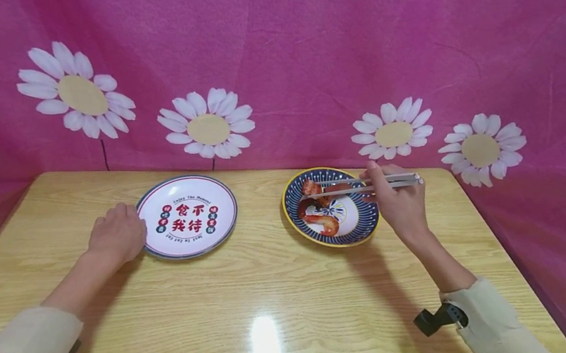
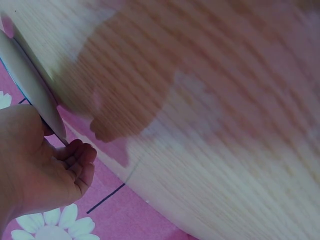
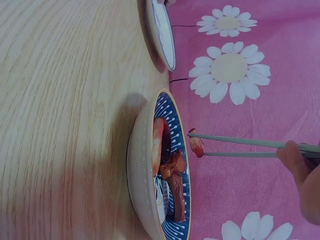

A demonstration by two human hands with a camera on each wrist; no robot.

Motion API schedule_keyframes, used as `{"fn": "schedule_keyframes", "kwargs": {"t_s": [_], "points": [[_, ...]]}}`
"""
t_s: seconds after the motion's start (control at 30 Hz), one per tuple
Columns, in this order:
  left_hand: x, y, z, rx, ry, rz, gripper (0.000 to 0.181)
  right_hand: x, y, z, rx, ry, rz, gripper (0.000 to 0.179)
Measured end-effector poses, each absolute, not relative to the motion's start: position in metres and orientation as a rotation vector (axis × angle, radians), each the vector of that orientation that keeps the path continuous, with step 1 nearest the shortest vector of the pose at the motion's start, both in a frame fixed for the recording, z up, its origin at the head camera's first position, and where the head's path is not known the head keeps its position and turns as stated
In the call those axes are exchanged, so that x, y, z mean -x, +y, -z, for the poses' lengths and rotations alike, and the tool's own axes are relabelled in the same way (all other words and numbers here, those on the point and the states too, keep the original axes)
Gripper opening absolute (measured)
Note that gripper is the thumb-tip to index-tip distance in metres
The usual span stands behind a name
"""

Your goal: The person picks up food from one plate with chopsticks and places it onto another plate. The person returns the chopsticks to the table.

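Observation:
My right hand [image 1: 400, 203] holds a pair of metal chopsticks [image 3: 240, 141]. Between their tips is a small reddish piece of food [image 3: 196, 144], raised above the rim of the patterned bowl [image 3: 137, 175]. Inside that bowl lie a shrimp [image 1: 327, 224], a brown sausage-like strip [image 3: 177, 197] and another glossy reddish piece [image 3: 172, 164]. On the left, my left hand [image 1: 119, 232] grips the near-left edge of a white plate [image 1: 226, 224] with red and dark lettering. In the left wrist view the curled fingers [image 2: 82, 162] are at the rim of the plate.
The wooden table [image 1: 202, 329] extends in front of both dishes, with a bright reflection on it. Behind and to the sides hangs a magenta cloth [image 1: 285, 62] with large white daisies. The plate and bowl stand apart near the table's back edge.

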State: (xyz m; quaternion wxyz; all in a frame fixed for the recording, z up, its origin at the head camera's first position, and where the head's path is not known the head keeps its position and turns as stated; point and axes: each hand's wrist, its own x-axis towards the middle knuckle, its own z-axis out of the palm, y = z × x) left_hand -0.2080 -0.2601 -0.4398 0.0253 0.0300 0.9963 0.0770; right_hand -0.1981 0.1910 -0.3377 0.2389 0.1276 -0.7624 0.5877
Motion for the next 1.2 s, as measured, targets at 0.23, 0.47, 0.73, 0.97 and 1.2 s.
{"fn": "schedule_keyframes", "kwargs": {"t_s": [0.23,0.47,0.73,0.97,1.2], "points": [[0.208,-0.261,0.439,-0.097,3.076,-0.230,0.045,0.195,0.195,0.335,-0.341,-2.135,-1.572,0.029],[0.207,-0.260,0.438,-0.110,3.084,-0.231,0.044,0.199,0.206,0.340,-0.326,-2.176,-1.540,0.032],[0.207,-0.260,0.438,-0.104,3.086,-0.225,0.042,0.214,0.228,0.364,-0.296,-2.160,-1.535,0.028],[0.207,-0.261,0.439,-0.097,3.072,-0.223,0.044,0.194,0.218,0.343,-0.319,-2.163,-1.547,0.029],[0.207,-0.259,0.438,-0.099,3.070,-0.235,0.045,0.191,0.221,0.344,-0.291,-2.191,-1.530,0.031]]}}
